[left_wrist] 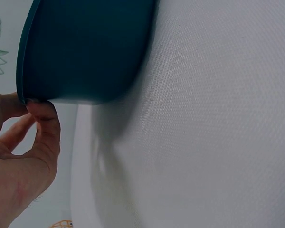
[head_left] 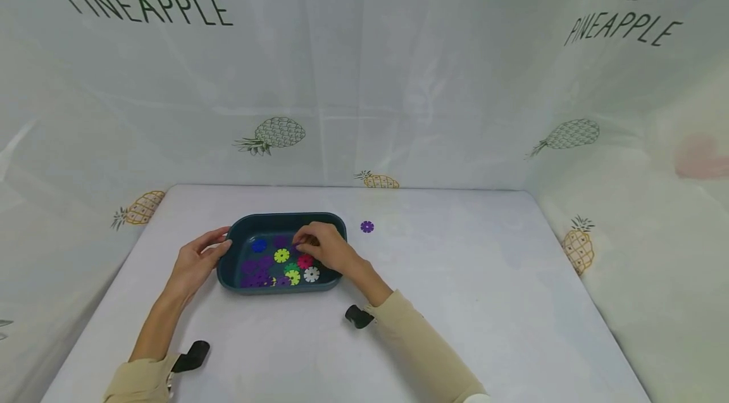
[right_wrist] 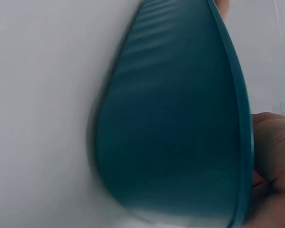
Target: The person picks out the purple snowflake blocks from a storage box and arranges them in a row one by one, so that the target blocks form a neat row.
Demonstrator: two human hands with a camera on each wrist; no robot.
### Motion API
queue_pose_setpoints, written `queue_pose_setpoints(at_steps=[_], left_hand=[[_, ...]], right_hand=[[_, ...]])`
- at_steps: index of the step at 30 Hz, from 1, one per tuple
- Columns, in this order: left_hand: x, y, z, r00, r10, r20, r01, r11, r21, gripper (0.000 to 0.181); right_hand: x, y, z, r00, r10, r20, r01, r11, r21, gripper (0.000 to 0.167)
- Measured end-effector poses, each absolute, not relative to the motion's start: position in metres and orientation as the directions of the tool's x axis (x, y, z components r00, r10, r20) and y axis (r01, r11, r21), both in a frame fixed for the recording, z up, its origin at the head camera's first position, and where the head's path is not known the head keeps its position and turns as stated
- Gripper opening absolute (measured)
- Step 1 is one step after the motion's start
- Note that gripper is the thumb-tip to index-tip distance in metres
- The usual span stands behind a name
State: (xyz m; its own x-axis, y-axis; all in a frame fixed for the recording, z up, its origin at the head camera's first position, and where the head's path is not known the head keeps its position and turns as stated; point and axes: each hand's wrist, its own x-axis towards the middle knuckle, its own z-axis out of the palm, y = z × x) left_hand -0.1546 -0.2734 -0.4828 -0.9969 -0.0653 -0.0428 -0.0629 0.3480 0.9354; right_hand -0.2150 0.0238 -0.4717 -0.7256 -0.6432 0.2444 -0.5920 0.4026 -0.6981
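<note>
A dark teal plastic tray (head_left: 250,291) sits at the back left of the white table. In it lie several notched plastic discs: purple discs (head_left: 256,267), a blue disc (head_left: 259,245), a yellow disc (head_left: 281,255), a red disc (head_left: 305,261) and a white disc (head_left: 311,274). My left hand (head_left: 196,260) holds the tray's left end, thumb and fingers at the rim (left_wrist: 20,61). Over the tray's right side reaches my right hand (head_left: 324,248), its fingers curled. Thumb and fingertips appear to pinch a small purple disc. The right wrist view hides the fingertips behind the tray wall (right_wrist: 175,118).
One purple disc (head_left: 367,226) lies on the table (head_left: 455,289) to the right of the tray. White curtain (head_left: 364,74) with pineapple prints hangs behind and at both sides of the table. Each wrist bears a black camera mount (head_left: 359,316).
</note>
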Motion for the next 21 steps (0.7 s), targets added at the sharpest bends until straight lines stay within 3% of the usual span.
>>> queue_pose_setpoints(at_steps=[21], left_hand=[[-0.155, -0.273, -0.485, -0.996, -0.073, -0.046, -0.070, 0.358, 0.931, 0.059]], right_hand=[[-0.228, 0.078, -0.453, -0.825, -0.400, 0.399, -0.550, 0.406, -0.730, 0.014]])
